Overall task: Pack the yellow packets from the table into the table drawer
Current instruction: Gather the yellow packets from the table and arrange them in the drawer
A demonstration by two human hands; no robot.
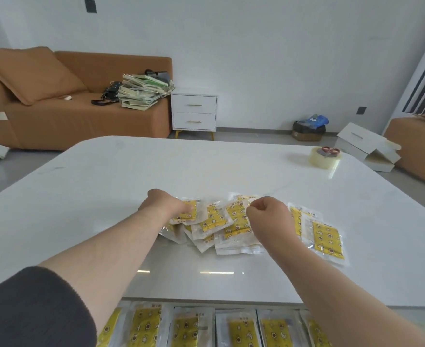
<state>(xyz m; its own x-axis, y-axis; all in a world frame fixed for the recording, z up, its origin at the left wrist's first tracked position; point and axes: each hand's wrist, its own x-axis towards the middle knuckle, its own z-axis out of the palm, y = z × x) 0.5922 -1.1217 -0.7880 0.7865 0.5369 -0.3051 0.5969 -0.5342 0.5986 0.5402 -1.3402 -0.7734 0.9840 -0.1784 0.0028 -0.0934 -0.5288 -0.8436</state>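
**A:** What is lying under the fingers?

**B:** A glossy white table (106,184) is spreading out beneath them, in a white-walled room with a grey floor.

**A:** What are the fingers doing?

**B:** The left hand (165,204) is curling its fingers down onto one of the yellow packets (221,221), thumb lying on its face. The right hand (266,211) is pinching another packet's edge between thumb and forefinger.

**A:** How many packets are showing?

**B:** The pile is overlapping between and under both hands, so I am not getting an exact count. Two more are sitting just outside the right fingers. Nearer than the wrists, six packed packets (241,329) are lying side by side in the open drawer (234,304), with both forearms crossing over the row's ends.

**A:** Anything else around?

**B:** Far beyond the right fingers, one tape roll (324,157) is standing with red-handled scissors (330,151) resting on it. Beyond the left fingers, one brown sofa (81,116) is carrying a stack of books (143,92), and a white two-drawer nightstand (194,112) is standing beside it. A dark bag (309,127) and white boxes (364,146) are sitting on the floor
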